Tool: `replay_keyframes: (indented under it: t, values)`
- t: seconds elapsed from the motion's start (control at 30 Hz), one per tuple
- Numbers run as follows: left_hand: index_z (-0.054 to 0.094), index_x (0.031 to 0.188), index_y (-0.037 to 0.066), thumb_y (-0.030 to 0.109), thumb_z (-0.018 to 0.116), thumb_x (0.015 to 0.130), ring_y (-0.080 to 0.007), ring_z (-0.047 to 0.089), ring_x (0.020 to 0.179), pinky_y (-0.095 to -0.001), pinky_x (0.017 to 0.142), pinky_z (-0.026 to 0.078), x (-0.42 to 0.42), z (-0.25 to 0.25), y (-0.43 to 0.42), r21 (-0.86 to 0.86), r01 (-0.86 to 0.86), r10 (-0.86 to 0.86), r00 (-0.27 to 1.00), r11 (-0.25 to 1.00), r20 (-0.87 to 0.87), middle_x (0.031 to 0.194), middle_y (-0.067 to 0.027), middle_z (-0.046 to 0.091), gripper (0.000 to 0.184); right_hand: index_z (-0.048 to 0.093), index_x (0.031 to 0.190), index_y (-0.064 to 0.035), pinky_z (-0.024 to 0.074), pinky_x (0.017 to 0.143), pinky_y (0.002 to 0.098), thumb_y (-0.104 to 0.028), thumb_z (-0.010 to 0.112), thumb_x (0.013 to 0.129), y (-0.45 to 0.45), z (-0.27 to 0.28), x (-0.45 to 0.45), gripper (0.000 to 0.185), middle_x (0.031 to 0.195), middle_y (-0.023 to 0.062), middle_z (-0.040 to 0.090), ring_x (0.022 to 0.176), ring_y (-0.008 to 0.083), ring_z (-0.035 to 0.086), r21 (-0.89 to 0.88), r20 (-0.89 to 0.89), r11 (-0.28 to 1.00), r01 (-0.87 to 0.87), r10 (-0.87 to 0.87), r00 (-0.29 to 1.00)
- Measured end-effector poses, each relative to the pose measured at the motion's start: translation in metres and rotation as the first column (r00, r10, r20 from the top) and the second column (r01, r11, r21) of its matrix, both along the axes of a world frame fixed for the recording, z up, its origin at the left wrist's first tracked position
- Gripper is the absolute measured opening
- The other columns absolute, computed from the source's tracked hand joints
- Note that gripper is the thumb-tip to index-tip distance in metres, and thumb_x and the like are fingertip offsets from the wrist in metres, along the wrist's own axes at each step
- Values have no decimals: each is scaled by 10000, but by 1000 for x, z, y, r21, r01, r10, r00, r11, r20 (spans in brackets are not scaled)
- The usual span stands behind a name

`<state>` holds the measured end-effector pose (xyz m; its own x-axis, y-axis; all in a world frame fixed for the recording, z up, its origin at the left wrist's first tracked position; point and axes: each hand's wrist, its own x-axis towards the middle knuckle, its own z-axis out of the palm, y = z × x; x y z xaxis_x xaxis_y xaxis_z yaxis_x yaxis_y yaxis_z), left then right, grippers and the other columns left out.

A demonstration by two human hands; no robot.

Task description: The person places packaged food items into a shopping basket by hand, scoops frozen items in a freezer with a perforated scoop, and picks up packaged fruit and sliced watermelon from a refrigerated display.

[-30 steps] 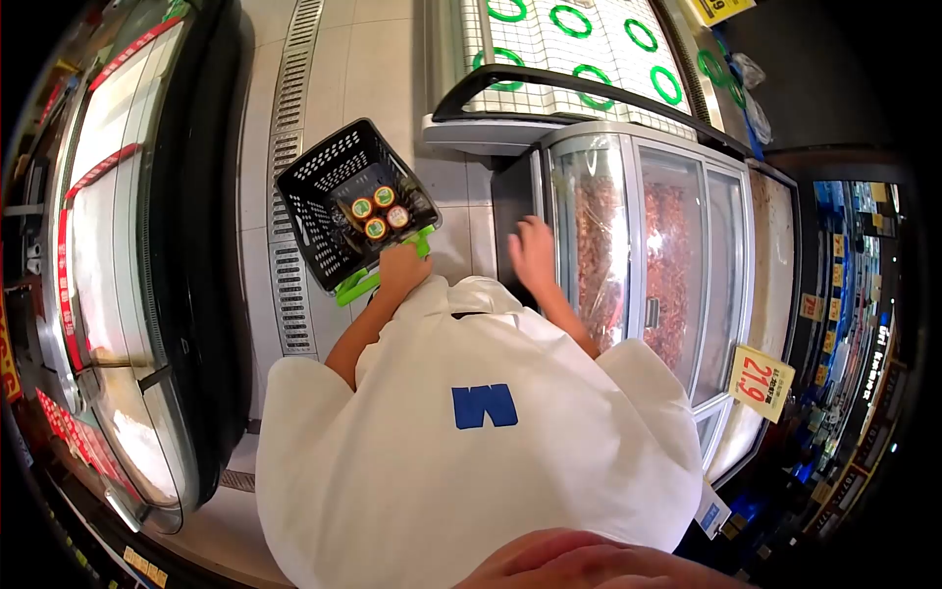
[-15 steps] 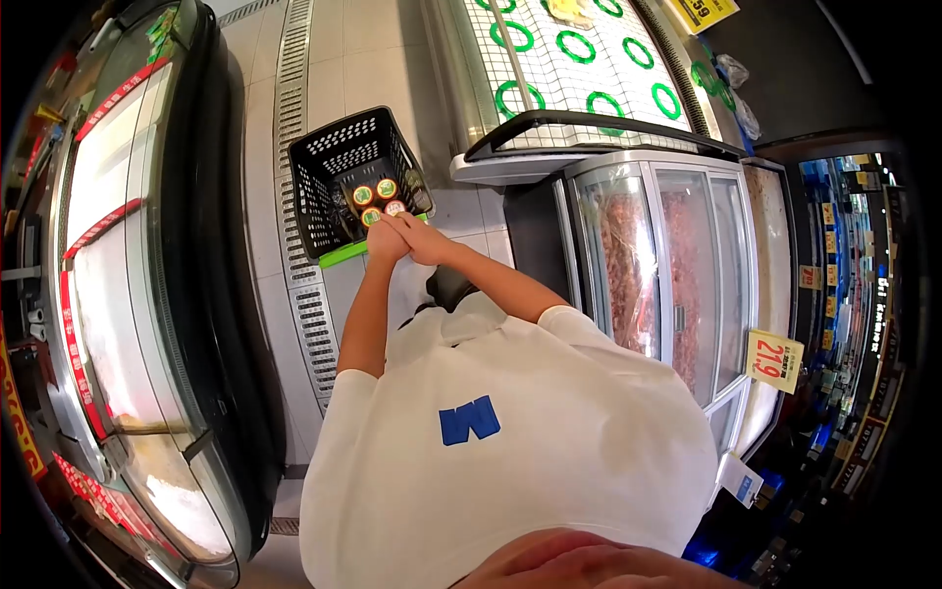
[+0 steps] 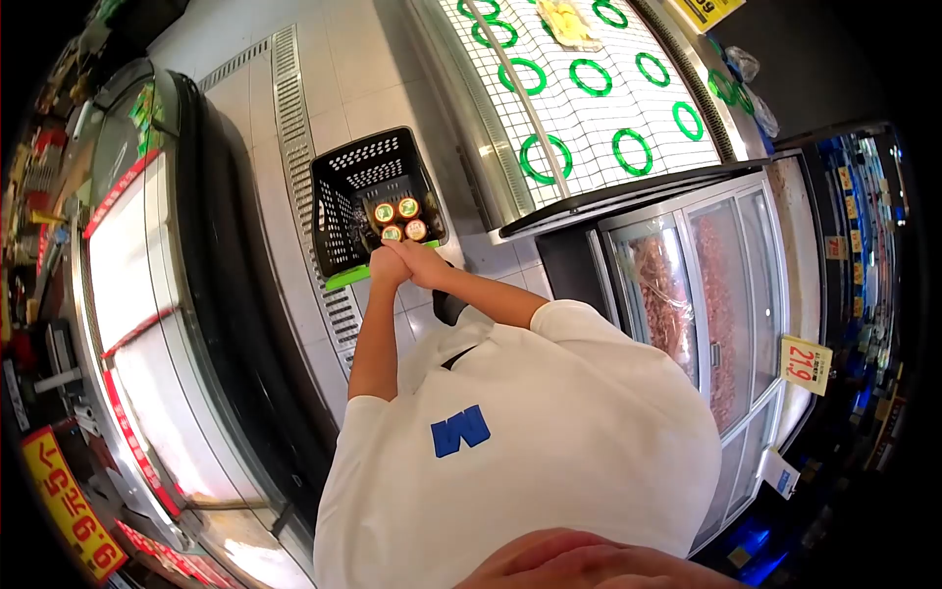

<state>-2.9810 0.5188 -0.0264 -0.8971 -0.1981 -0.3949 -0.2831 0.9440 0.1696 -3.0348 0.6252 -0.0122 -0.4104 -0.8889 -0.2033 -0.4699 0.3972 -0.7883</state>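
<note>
A black plastic shopping basket [image 3: 332, 231] with a green edge [image 3: 342, 279] is in front of me over the tiled floor. Several round-lidded tubs [image 3: 384, 212] with green, white and orange tops sit inside it, along with darker items I cannot make out. My left hand [image 3: 389, 265] is closed at the basket's near side. Overlapping it, my right hand [image 3: 424, 265] is closed there too. Both hands seem to hold the basket's handle, though the gripped part is hidden beneath the fingers.
A long freezer case [image 3: 245, 324] runs along the left. At right stand a grid-topped display [image 3: 618, 108] with green rings and a glass-doored freezer [image 3: 716, 265]. A metal floor drain [image 3: 287, 98] runs beside the basket. Price signs [image 3: 807, 364] hang around.
My view has turned and moved, so the displays and the floor drain have shifted. The basket and both hands sit slightly lower and farther right in view. The grip looks the same.
</note>
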Motion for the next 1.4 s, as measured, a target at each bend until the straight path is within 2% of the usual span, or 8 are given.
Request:
replay_keyframes:
  t: [0.23, 0.33, 0.57, 1.03, 1.17, 1.2, 1.23, 1.4]
  values:
    - [604, 766, 32, 292, 515, 698, -305, 607, 657, -394, 593, 480, -87, 0, -70, -17, -22, 22, 1000, 1000, 6, 719, -177, 614, 283, 323, 1275, -227, 438, 636, 391, -32, 541, 678, -68, -31, -71, 665, 823, 149, 503, 749, 327, 535, -212, -170, 970, 119, -156, 973]
    - [574, 824, -33, 341, 504, 721, -333, 603, 714, -402, 633, 481, -125, 1, -102, 23, -59, 58, 998, 998, 37, 758, -195, 612, 394, 349, 1260, -237, 439, 628, 389, -59, 504, 722, -98, -28, -101, 587, 816, 145, 494, 743, 319, 535, -168, -188, 967, 191, -221, 957]
    - [576, 844, -2, 306, 508, 715, -322, 604, 727, -402, 642, 479, -209, -24, -173, 40, 48, -49, 999, 998, 5, 771, -186, 614, 341, 347, 1265, -233, 442, 630, 394, -99, 484, 750, -170, -54, -174, 549, 824, 128, 489, 772, 299, 537, -146, -231, 938, 314, -341, 911]
    - [587, 836, -16, 346, 502, 723, -325, 606, 779, -391, 680, 481, -387, -44, -303, 81, 56, -52, 998, 995, -47, 813, -202, 614, 389, 253, 1301, -244, 458, 668, 391, -100, 513, 706, -296, -72, -339, 666, 1013, 148, 512, 832, 331, 542, 59, -307, 943, 329, -296, 904]
    - [623, 800, 23, 381, 500, 718, -320, 603, 786, -397, 692, 477, -426, -49, -326, 108, 126, -132, 990, 986, 47, 807, -188, 617, 388, 289, 1266, -161, 459, 696, 389, -143, 543, 709, -309, -67, -360, 613, 1062, 109, 504, 874, 319, 527, -19, -200, 866, 500, -493, 847]
    - [630, 772, 21, 377, 529, 694, -318, 609, 762, -395, 673, 480, -438, -51, -333, 63, 105, -105, 994, 992, -1, 793, -183, 620, 378, 357, 1204, -108, 448, 735, 391, -170, 546, 732, -315, -67, -369, 512, 1100, 105, 488, 902, 315, 518, 145, -174, 863, 484, -459, 871]
    - [637, 744, 19, 372, 558, 671, -315, 615, 739, -392, 654, 484, -452, -56, -341, 23, 82, -81, 995, 996, -57, 779, -178, 623, 369, 357, 1204, -108, 448, 735, 391, -170, 546, 732, -316, -66, -376, 512, 1100, 105, 488, 902, 315, 518, 142, -181, 848, 511, -485, 856]
    - [647, 819, 62, 404, 596, 654, -315, 609, 765, -398, 678, 476, -504, -69, -382, 24, 94, -92, 993, 995, -72, 796, -160, 625, 383, 493, 1053, -35, 434, 766, 375, -187, 514, 786, -272, -45, -377, 308, 1032, 135, 530, 903, 306, 531, -112, -92, 804, 584, -593, 800]
